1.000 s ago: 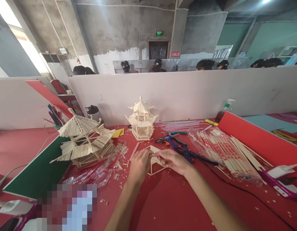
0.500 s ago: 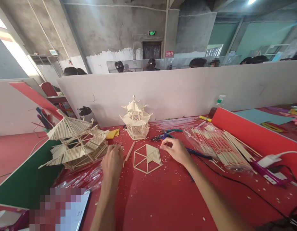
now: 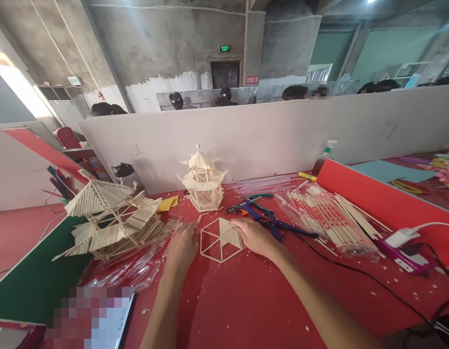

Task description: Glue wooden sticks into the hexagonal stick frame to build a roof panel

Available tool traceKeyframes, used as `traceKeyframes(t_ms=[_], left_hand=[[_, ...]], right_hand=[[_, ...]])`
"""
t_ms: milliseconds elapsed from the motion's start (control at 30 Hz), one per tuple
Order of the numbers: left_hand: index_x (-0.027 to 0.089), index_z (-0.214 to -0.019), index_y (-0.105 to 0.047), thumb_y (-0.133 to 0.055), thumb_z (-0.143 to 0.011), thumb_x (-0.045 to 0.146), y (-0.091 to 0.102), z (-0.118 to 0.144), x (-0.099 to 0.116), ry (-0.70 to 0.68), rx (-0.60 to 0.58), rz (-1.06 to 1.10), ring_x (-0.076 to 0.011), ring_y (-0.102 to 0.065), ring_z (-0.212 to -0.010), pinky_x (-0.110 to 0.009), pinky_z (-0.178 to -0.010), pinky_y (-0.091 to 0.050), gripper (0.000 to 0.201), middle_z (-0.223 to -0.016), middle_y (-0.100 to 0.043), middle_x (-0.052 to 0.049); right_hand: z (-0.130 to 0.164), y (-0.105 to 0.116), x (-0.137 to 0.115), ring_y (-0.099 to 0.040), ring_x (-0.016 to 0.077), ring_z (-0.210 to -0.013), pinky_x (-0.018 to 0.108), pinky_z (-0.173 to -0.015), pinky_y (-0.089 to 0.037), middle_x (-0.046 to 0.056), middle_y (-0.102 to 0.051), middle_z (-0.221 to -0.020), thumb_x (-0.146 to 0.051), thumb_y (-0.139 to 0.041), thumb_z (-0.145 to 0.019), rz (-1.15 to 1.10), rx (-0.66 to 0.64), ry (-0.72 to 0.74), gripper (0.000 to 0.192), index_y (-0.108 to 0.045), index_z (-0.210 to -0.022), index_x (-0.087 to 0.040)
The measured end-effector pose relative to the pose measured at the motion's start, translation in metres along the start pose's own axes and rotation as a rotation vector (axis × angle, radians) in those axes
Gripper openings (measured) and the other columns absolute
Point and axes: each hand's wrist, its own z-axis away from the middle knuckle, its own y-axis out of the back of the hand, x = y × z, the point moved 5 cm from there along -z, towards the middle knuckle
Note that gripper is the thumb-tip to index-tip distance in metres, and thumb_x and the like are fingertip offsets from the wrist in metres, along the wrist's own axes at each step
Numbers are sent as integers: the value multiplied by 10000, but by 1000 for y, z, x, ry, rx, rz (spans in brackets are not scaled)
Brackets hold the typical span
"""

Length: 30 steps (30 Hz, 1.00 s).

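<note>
A flat hexagonal frame of wooden sticks (image 3: 214,242), partly filled with slats, lies on the red table (image 3: 246,300). My right hand (image 3: 255,236) rests palm down at the frame's right edge, fingertips touching its slatted part. My left hand (image 3: 183,247) lies just left of the frame, fingers stretched forward over a loose wooden stick (image 3: 199,218) whose far end shows past the fingertips. Whether the fingers grip that stick is hidden.
A small stick pagoda (image 3: 202,182) stands behind the frame and a larger one (image 3: 110,218) sits on a green board at the left. Blue-handled pliers (image 3: 259,213), bagged chopsticks (image 3: 329,218), a purple glue gun (image 3: 402,252) with cables and a grey partition (image 3: 282,131) surround the spot.
Both hands let go of the frame and drew apart, then came back. My left hand moved right onto the loose stick; my right hand came down onto the frame's right edge.
</note>
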Motion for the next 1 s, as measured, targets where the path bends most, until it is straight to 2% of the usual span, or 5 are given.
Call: traceKeyframes(t_ms=[167, 467, 700, 800, 1000], left_hand=[[196, -1239, -658, -549, -964, 176, -26, 4, 18, -55, -67, 35, -235, -712, -1014, -288, -831, -473, 296, -1176, -726, -121], [170, -1252, -582, -531, -899, 58, -42, -7, 2, 62, -29, 199, -236, -705, -911, -299, -774, -452, 373, -1033, -738, -118], [198, -1151, -548, -557, -917, 247, -42, -15, -1, 35, 108, 594, -211, -687, -914, -325, -816, -509, 239, -1040, -703, -86], [195, -1101, -566, -587, -899, 355, -37, -17, 0, 20, 134, 770, -213, -683, -916, -336, -816, -538, 259, -1014, -690, -82], [188, -1121, -598, -621, -905, 490, -22, -12, 14, -2, 40, 1020, -203, -688, -901, -335, -831, -559, 372, -1006, -701, -72]], right_hand=[[0, -9, 6, -675, 252, -1153, 342, -989, -475, 122, -746, -1232, -166, -467, -1028, 20, -46, -11, 324, -700, -1252, -189], [-2, 1, 11, -701, 250, -986, 346, -888, -482, 104, -756, -1078, -156, -567, -962, -45, 5, -106, 196, -724, -1069, -200], [-4, -2, 32, -732, 258, -962, 360, -860, -528, 141, -763, -1120, -239, -633, -925, -283, 42, -197, 343, -663, -1262, -185], [-8, -1, 37, -735, 260, -957, 363, -852, -548, 124, -777, -1051, -317, -665, -905, -458, 32, -184, 356, -686, -1228, -169], [-12, 12, 40, -713, 278, -1031, 397, -912, -545, 97, -774, -1081, -540, -704, -857, -766, 128, -185, 435, -725, -1123, -197]])
